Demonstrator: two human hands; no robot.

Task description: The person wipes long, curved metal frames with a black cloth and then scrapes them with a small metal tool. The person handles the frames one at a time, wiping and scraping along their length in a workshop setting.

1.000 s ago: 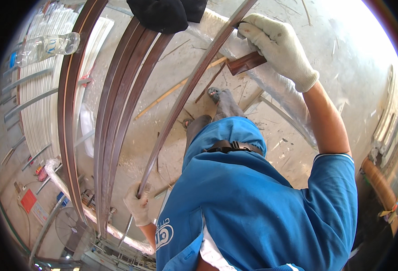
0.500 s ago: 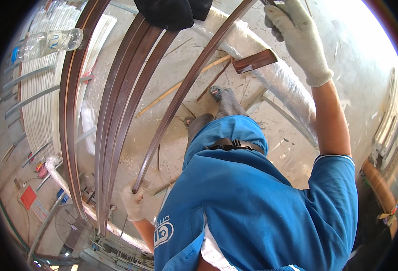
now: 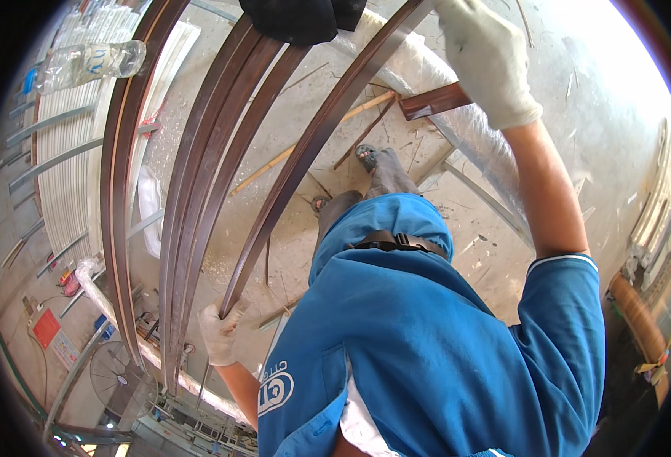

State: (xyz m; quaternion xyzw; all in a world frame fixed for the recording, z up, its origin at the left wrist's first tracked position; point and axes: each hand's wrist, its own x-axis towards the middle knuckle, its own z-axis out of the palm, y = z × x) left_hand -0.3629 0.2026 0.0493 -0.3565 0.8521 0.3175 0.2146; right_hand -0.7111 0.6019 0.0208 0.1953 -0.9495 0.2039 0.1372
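Note:
A long dark brown strip (image 3: 324, 129), like a frame profile, slants from the top edge down toward my left side. My gloved left hand (image 3: 220, 331) is closed round its lower end. At the upper end my gloved right hand (image 3: 488, 65) has its fingers curled in against the strip; the fingertips are partly cut off by the top edge. To the left, several similar brown profiles (image 3: 198, 183) lie side by side, with a black cloth-like item (image 3: 290, 19) over their upper ends. A short brown piece (image 3: 434, 100) lies beyond the strip, partly behind my right hand.
A plastic-wrapped long bundle (image 3: 495, 156) lies on the floor at the right. White profiles (image 3: 69, 175) are stacked on metal bars at the left, near a clear plastic bottle (image 3: 92, 67). A thin wooden stick (image 3: 274, 160) and scraps lie about my feet. A fan (image 3: 118, 381) stands lower left.
The strip has turned so that a broader face shows. My right hand has moved left, now covering part of the short brown piece. My left hand has barely moved.

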